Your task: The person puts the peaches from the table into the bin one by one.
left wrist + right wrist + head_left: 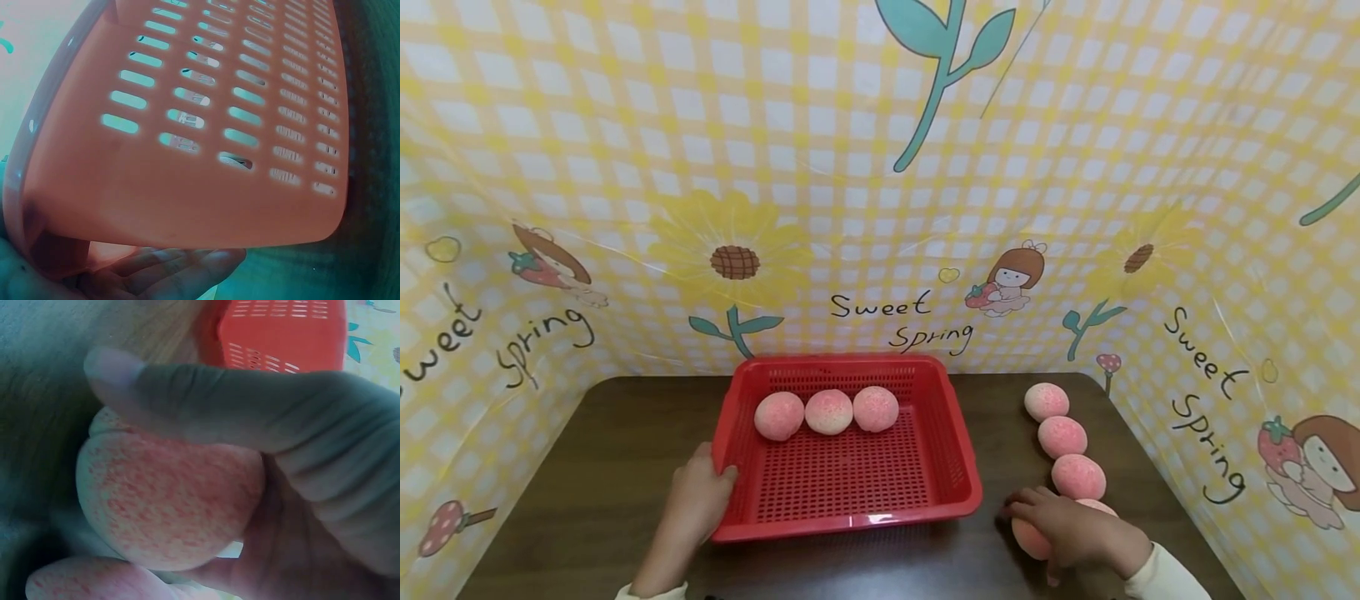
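My left hand (698, 496) grips the left rim of a red plastic basket (846, 523), thumb over the edge. In the left wrist view its fingers (187, 269) are curled under the basket's slotted wall (187, 200). Inside the basket, three pink, speckled peaches (829, 412) sit in a row along the back. At the right, my right hand (1071, 529) holds a peach (1032, 539) low over the table. The right wrist view shows the thumb across this peach (169, 500) and fingers behind it. Another peach (1099, 505) is partly hidden behind the hand.
Three more peaches (1063, 437) stand in a slanting line on the dark wooden table (625, 433), right of the basket. A yellow checked sheet (865, 217) with flowers and printed figures rises behind the table and along both sides.
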A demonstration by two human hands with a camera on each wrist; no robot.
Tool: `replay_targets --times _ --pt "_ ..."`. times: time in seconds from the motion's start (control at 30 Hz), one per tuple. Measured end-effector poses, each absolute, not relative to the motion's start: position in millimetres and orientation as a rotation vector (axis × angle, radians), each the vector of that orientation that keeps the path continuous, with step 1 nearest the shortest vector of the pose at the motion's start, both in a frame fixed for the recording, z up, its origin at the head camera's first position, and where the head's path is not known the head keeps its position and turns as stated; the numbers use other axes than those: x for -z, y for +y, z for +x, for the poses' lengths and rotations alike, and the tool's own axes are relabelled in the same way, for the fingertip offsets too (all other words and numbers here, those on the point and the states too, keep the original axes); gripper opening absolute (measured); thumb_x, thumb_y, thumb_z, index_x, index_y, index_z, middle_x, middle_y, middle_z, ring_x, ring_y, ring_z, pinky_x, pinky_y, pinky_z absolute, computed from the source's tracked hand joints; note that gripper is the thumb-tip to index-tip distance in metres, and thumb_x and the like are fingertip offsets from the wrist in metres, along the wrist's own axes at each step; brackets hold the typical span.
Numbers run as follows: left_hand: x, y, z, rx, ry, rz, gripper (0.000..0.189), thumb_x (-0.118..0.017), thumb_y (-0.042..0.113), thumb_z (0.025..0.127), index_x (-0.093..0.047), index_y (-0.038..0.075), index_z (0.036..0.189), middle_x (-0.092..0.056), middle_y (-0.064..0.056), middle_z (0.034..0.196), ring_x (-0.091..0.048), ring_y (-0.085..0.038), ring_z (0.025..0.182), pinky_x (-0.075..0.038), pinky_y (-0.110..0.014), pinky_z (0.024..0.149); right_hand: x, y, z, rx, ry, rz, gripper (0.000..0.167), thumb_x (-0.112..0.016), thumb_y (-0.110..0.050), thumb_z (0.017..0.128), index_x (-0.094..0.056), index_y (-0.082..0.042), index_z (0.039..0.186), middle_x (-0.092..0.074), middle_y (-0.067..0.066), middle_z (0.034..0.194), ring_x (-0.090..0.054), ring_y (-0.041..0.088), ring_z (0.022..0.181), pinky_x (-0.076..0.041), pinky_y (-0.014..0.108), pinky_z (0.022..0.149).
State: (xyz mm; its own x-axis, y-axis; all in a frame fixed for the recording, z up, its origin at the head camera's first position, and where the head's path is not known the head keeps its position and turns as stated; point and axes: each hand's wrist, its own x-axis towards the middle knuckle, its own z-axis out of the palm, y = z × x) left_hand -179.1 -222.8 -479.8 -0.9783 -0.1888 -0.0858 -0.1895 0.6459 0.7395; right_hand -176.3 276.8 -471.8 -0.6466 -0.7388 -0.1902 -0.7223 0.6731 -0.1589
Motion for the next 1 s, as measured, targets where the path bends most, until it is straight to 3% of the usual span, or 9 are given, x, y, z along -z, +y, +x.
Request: replay_targets --times 0.27,0.57,0.7,0.9,1.0 --pt "481 -223 -180 -1.29 2.842 -0.337 0.04 -0.054 0.008 0.098 -0.047 -0.016 0.129 -0.069 -0.032 0.102 -0.071 -0.036 0.086 -0.057 -0.044 0.067 483 274 -181 0.126 2.696 -1.079 0.087 -0.091 0.002 0.043 -0.065 -0.019 0.124 -0.056 -0.007 0.115 -0.055 0.014 0.108 -0.052 0.024 0.083" --pt "480 -222 -180 -1.307 2.817 -0.357 0.041 -0.053 0.008 0.098 -0.046 -0.016 0.131 -0.069 -0.032 0.104 -0.071 -0.034 0.086 -0.057 -0.042 0.066 485 274 -184 0.015 2.724 -1.172 0.073 -0.093 -0.011 0.053 -0.065 -0.02 0.119 -0.058 -0.007 0.11 -0.058 0.013 0.101 -0.051 0.029 0.086" --pt "479 -222 -180 -1.305 2.82 -0.353 0.04 -0.053 0.008 0.098 -0.047 -0.015 0.13 -0.069 -0.031 0.103 -0.071 -0.033 0.085 -0.057 -0.042 0.066 482 274 -185 0.172 2.7 -1.194 0.061 -0.087 -0.014 0.061 -0.062 -0.021 0.117 -0.058 -0.012 0.109 -0.058 0.006 0.099 -0.051 0.03 0.087" --pt "479 -222 -180 -1.299 2.831 -0.352 0.04 -0.053 0.008 0.098 -0.047 -0.015 0.129 -0.069 -0.03 0.102 -0.071 -0.033 0.084 -0.057 -0.042 0.065 474 268 -186 0.559 2.652 -1.156 0.046 -0.086 -0.01 0.067 -0.056 -0.026 0.098 -0.055 -0.018 0.087 -0.049 -0.006 0.076 -0.047 0.017 0.073" --pt "480 -222 -179 -1.295 2.843 -0.347 0.039 -0.054 0.008 0.097 -0.048 -0.015 0.128 -0.069 -0.03 0.103 -0.071 -0.034 0.085 -0.057 -0.042 0.066 470 264 -187 0.715 2.613 -1.059 0.044 -0.086 -0.006 0.069 -0.055 -0.025 0.094 -0.056 -0.016 0.079 -0.05 -0.006 0.07 -0.047 0.017 0.068"
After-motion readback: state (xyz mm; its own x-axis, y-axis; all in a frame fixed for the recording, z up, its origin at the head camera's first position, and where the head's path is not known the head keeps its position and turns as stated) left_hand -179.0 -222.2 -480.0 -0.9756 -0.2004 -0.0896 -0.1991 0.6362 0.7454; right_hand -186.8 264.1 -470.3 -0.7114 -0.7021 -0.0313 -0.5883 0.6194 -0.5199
